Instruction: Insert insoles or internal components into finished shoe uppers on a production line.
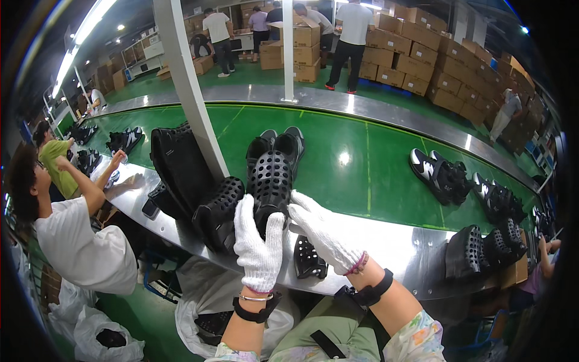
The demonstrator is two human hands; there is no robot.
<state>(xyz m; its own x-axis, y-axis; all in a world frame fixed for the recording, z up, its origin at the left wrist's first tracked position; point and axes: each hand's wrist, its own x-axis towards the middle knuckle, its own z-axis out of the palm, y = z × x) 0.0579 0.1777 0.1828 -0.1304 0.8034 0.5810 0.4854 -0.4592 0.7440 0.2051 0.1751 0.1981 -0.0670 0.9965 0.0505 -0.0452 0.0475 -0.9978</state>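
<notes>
A stack of black plastic shoe inserts (269, 178) with round holes stands tilted at the near edge of the line, in front of a pair of dark sneakers (291, 145). My left hand (258, 250), in a white knit glove, grips its lower left side, thumb across the front. Against its lower right side press the fingertips of my right hand (322, 232), gloved alike, fingers rather straight. Both hands hold the stack between them. Beneath my right hand lies a small black perforated insert (309, 258). Left of my left hand stands another perforated stack (220, 208).
A tall black stack (181, 169) leans by a white post (192, 90). Finished-looking sneakers (440, 175) sit on the green belt (338, 157) at right. More perforated stacks (464, 250) stand near the right edge. A co-worker (84, 235) works close on my left; cartons (416, 48) are piled behind.
</notes>
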